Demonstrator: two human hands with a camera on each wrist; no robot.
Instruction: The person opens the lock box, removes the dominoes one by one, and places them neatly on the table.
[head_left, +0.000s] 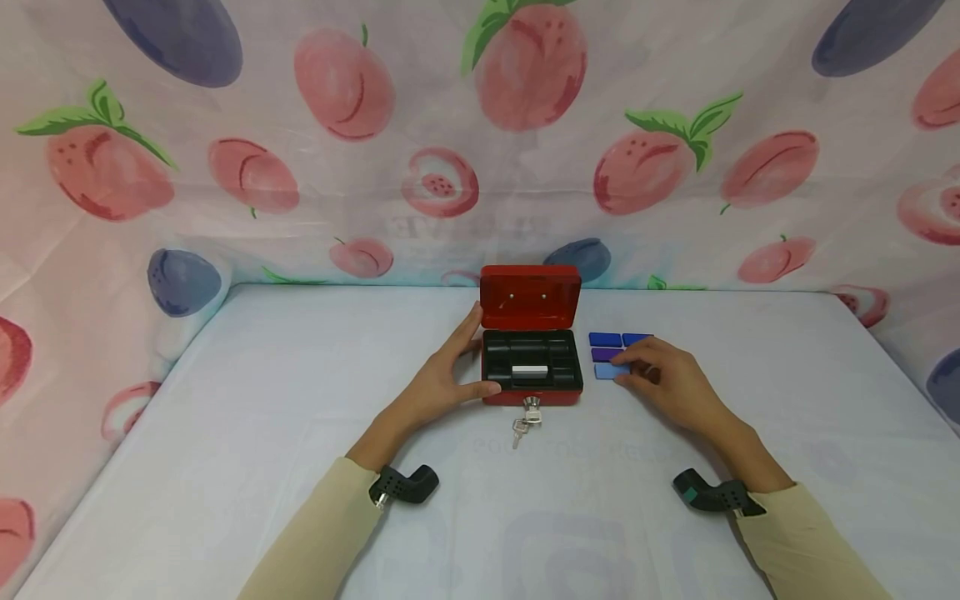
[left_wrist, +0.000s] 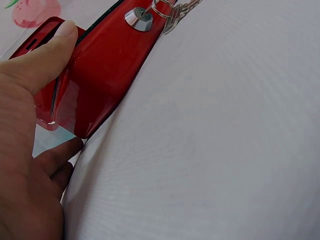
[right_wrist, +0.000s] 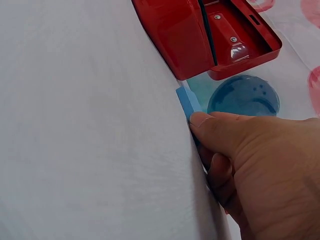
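Note:
A small red cash box (head_left: 532, 398) stands with its lid (head_left: 529, 297) raised, showing a black compartment tray (head_left: 495, 346). A white rectangular piece (head_left: 529, 372) lies in the tray. My left hand (head_left: 435, 379) holds the box's left side, thumb on the front corner of the rim and fingers along the side wall. Right of the box, my right hand (head_left: 671, 383) pinches a light blue rectangular block (right_wrist: 187, 101) between thumb and fingers; its right end is hidden by them. The block appears low, at the table surface.
Keys (head_left: 518, 432) hang from the lock (head_left: 532, 402) on the box front. Behind the light blue block lie a purple block (head_left: 604, 355) and two dark blue blocks (head_left: 604, 339). A fruit-print curtain (head_left: 525, 208) rises behind the white-covered table (head_left: 337, 358).

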